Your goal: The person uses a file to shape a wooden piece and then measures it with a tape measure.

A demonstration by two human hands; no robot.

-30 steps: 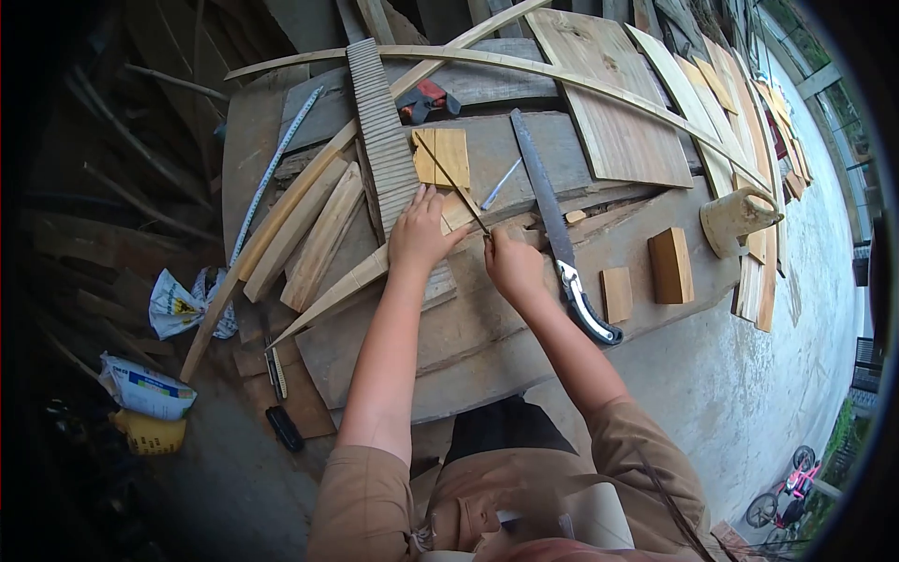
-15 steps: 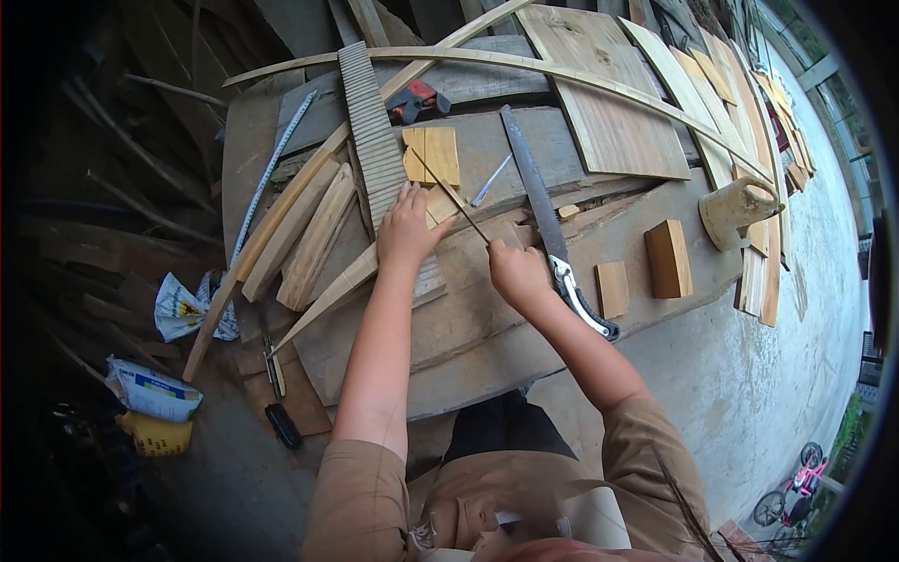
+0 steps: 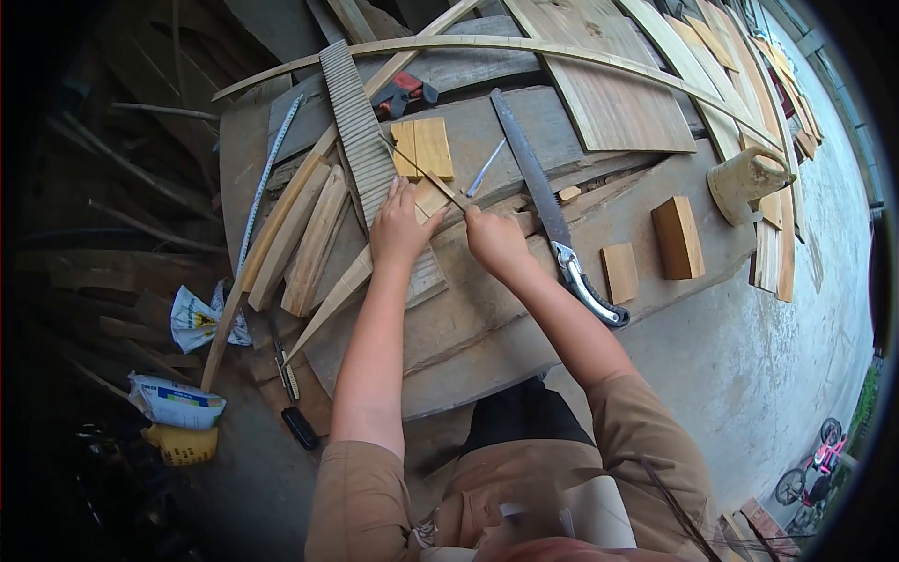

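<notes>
My left hand presses a thin tapered wooden strip down across the ridged board, its thumb pointing right. In my right hand is the end of a slim dark rod-like tool, which slants up and left over the strip and the yellow wood block. The fingers of my right hand are wrapped round it. Right of that hand lies a folding saw with a black and silver handle. A blue and white pen rests between block and saw.
Small wood blocks and a beige plastic container are at the right. A long curved strip crosses the far side. Measuring tape, sticks and a utility knife lie at the left.
The right hand and tool have shifted up and left along the strip, so the tool's far end reaches nearer the ridged board. The camera view has also moved slightly.
</notes>
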